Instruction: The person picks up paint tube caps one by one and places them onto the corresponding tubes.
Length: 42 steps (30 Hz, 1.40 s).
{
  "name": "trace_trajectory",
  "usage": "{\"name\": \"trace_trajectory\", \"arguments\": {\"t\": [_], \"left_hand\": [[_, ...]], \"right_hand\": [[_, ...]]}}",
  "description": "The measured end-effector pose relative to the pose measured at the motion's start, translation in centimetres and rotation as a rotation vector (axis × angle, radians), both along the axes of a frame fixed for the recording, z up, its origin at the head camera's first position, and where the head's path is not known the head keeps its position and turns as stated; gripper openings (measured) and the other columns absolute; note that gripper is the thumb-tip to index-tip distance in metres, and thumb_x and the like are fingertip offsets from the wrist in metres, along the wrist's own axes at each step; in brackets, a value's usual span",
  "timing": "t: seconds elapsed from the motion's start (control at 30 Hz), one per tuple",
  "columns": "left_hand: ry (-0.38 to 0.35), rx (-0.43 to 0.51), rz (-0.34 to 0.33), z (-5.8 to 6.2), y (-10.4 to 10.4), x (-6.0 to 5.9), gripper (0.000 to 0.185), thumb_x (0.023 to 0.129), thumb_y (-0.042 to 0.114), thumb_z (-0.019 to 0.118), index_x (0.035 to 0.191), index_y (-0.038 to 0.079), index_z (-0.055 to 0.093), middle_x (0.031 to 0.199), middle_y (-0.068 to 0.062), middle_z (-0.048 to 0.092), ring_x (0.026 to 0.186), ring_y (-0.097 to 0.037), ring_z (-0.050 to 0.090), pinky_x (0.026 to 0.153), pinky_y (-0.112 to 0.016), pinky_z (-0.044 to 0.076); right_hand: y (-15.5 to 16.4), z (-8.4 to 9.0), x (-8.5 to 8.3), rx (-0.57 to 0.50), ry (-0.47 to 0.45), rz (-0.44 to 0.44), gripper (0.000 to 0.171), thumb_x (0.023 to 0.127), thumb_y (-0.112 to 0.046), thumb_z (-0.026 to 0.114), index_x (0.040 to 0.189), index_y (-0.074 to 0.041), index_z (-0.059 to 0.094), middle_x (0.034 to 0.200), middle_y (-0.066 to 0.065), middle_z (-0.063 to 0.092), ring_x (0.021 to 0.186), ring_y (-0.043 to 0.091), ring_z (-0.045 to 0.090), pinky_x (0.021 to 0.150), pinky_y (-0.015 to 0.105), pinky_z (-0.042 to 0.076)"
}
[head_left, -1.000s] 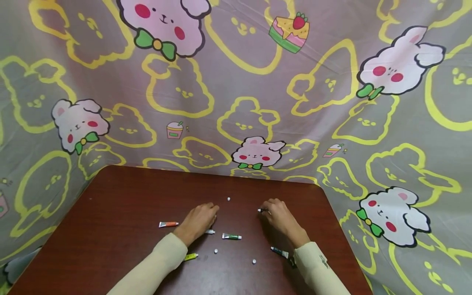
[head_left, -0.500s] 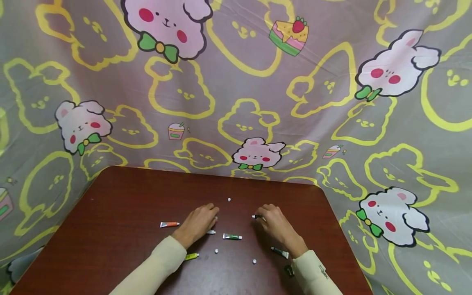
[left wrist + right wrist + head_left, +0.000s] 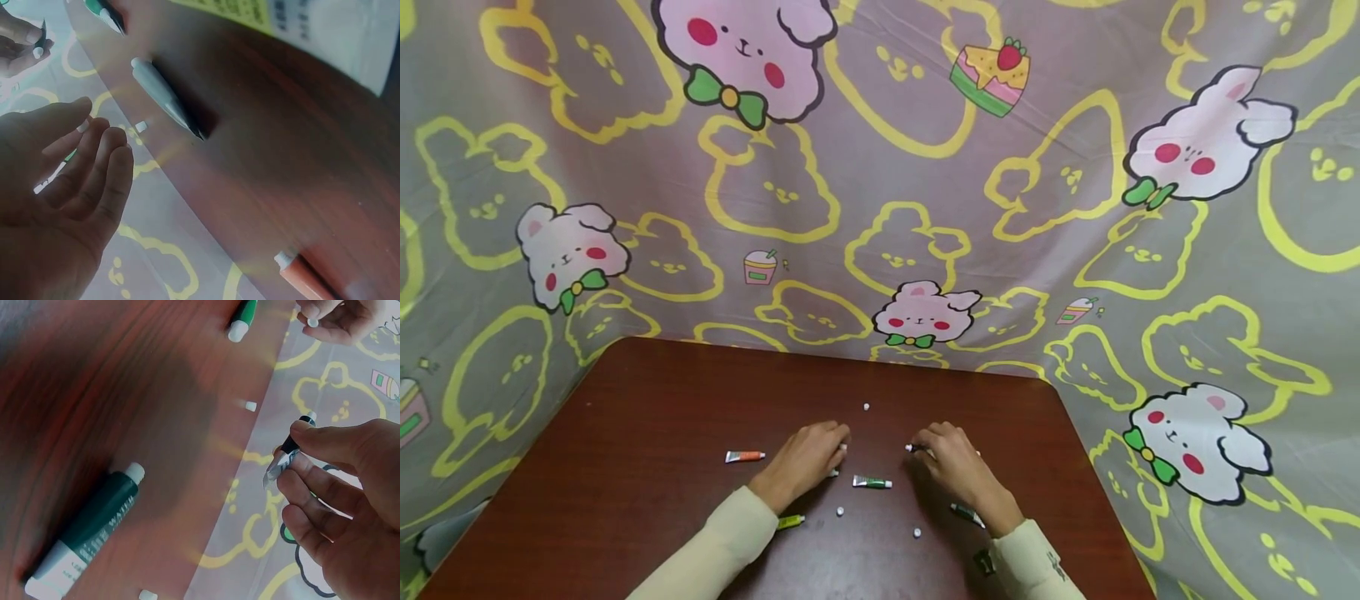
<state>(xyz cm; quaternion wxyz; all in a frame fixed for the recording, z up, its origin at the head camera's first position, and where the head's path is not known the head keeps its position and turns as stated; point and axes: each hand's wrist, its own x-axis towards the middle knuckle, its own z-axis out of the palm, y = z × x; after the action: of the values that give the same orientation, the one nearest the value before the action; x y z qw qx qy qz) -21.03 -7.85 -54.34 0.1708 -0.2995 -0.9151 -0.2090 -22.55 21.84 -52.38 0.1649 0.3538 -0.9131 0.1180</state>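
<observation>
In the head view, my left hand (image 3: 805, 458) pinches a small white cap (image 3: 82, 125) between thumb and fingertips. My right hand (image 3: 957, 460) pinches a small black paint tube (image 3: 289, 445) with thumb and fingers, its white tip (image 3: 910, 448) pointing at the left hand. The two hands face each other with a gap between them. A grey-white paint tube (image 3: 161, 94) lies under the left hand, mostly hidden in the head view. Between the hands and nearer to me lies a green paint tube (image 3: 872, 482). A dark green paint tube (image 3: 87, 531) rests below the right wrist.
Left of the left hand lies an orange paint tube (image 3: 745, 456). A yellow paint tube (image 3: 791, 522) is partly covered by the left sleeve. Several loose white caps, such as a far cap (image 3: 866, 407), dot the brown table (image 3: 662, 400). Patterned cloth (image 3: 910, 183) hangs behind it.
My right hand has come left and slightly nearer to me with the black paint tube, closing in on the left hand. The left hand has shifted only slightly, and its white cap now shows.
</observation>
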Motion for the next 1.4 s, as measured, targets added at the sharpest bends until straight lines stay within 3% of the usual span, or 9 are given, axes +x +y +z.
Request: {"name": "trace_trajectory", "arguments": {"t": [0.27, 0.63, 1.0, 1.4], "left_hand": [[-0.012, 0.017, 0.002, 0.1, 0.5, 0.6, 0.023, 0.092, 0.009, 0.085, 0.102, 0.012, 0.065, 0.085, 0.003, 0.064, 0.076, -0.016, 0.066, 0.065, -0.032, 0.054], [0.017, 0.024, -0.039, 0.1, 1.1, 1.1, 0.024, 0.091, 0.010, 0.085, 0.096, 0.012, 0.062, 0.083, 0.003, 0.063, 0.076, -0.017, 0.066, 0.065, -0.032, 0.054], [0.011, 0.049, -0.071, -0.1, 1.6, 1.4, 0.022, 0.092, 0.011, 0.085, 0.096, 0.013, 0.064, 0.084, 0.004, 0.065, 0.079, -0.016, 0.066, 0.068, -0.033, 0.055], [-0.004, 0.052, -0.103, 0.1, 2.1, 2.1, 0.021, 0.093, 0.013, 0.085, 0.096, 0.013, 0.064, 0.085, 0.004, 0.065, 0.080, -0.016, 0.067, 0.069, -0.033, 0.056]], "right_hand": [[-0.4, -0.7, 0.6, -0.012, 0.024, 0.022, 0.019, 0.085, -0.007, 0.090, 0.099, -0.013, 0.079, 0.093, -0.001, 0.075, 0.083, 0.020, 0.068, 0.073, 0.039, 0.053], [-1.0, -0.4, 1.3, 0.000, 0.019, 0.055, 0.016, 0.088, -0.012, 0.089, 0.101, -0.012, 0.080, 0.094, 0.000, 0.075, 0.086, 0.021, 0.069, 0.076, 0.042, 0.055], [-1.7, -0.3, 2.0, 0.031, 0.084, 0.077, 0.019, 0.084, -0.014, 0.093, 0.097, -0.012, 0.078, 0.090, 0.000, 0.072, 0.080, 0.020, 0.066, 0.070, 0.037, 0.052], [-2.6, -0.4, 2.6, 0.060, 0.086, 0.066, 0.020, 0.081, -0.015, 0.092, 0.092, -0.014, 0.076, 0.089, -0.002, 0.070, 0.081, 0.017, 0.062, 0.069, 0.030, 0.044]]}}
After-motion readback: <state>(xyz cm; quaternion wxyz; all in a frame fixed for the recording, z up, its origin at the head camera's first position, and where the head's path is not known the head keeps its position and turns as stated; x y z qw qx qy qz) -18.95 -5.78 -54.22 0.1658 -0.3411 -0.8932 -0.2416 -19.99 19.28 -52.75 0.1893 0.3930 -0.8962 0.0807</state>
